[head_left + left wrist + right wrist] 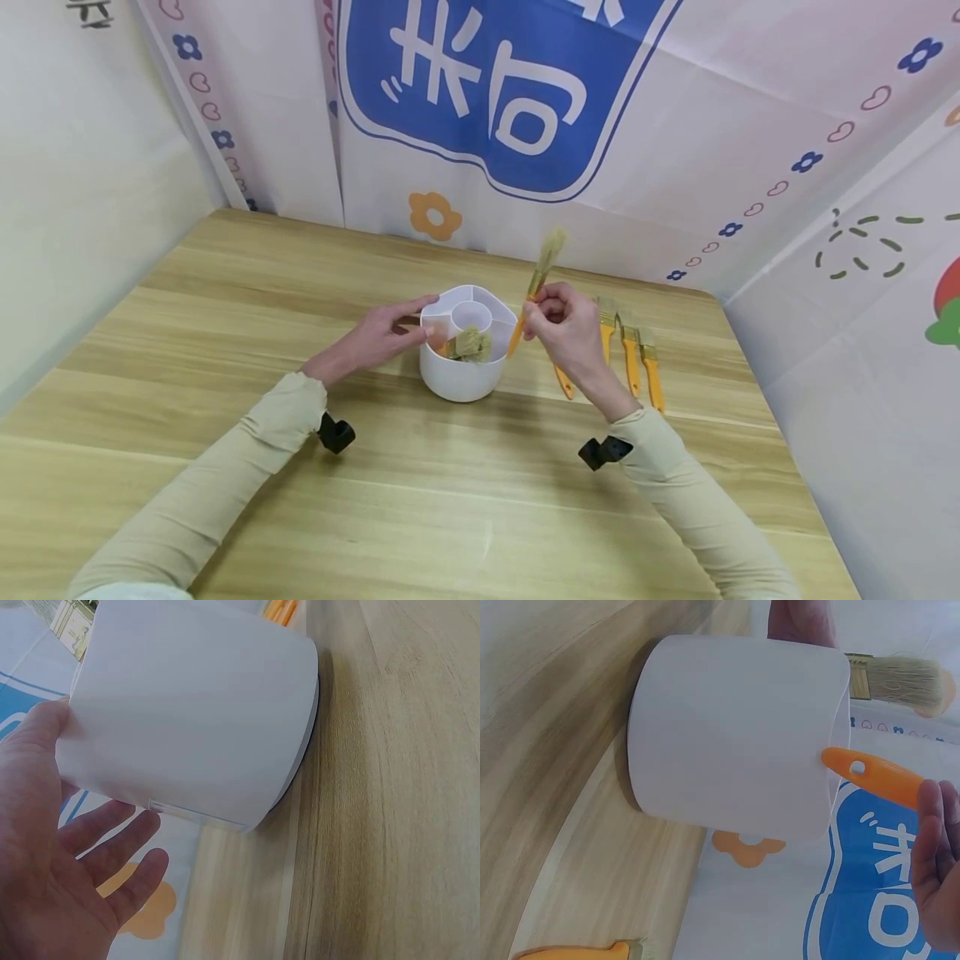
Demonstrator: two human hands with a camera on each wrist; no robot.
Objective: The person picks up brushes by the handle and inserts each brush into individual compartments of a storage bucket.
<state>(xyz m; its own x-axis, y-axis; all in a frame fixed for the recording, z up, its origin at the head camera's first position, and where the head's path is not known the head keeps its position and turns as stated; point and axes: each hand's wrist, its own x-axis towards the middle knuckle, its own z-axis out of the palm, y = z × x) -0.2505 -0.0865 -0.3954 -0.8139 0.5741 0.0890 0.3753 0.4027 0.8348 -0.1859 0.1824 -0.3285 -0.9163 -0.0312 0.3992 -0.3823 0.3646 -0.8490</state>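
Observation:
A white round organizer [461, 379] with several compartments stands on the wooden table. In its near compartment rests a paintbrush [472, 344], pale bristles showing above the rim. My left hand [375, 333] touches the organizer's left side, thumb at the rim and fingers extended; in the left wrist view its lower fingers are spread loosely beside the wall. With my right hand [566, 325] I pinch another paintbrush [542, 271] by its orange handle, bristles up. The handle's lower end overlaps the organizer's right rim in the right wrist view.
Several orange-handled paintbrushes [632, 362] lie on the table [420, 517] right of the organizer, partly behind my right hand. A printed white backdrop [285, 108] rises along the table's far edge, and pale walls stand at both sides.

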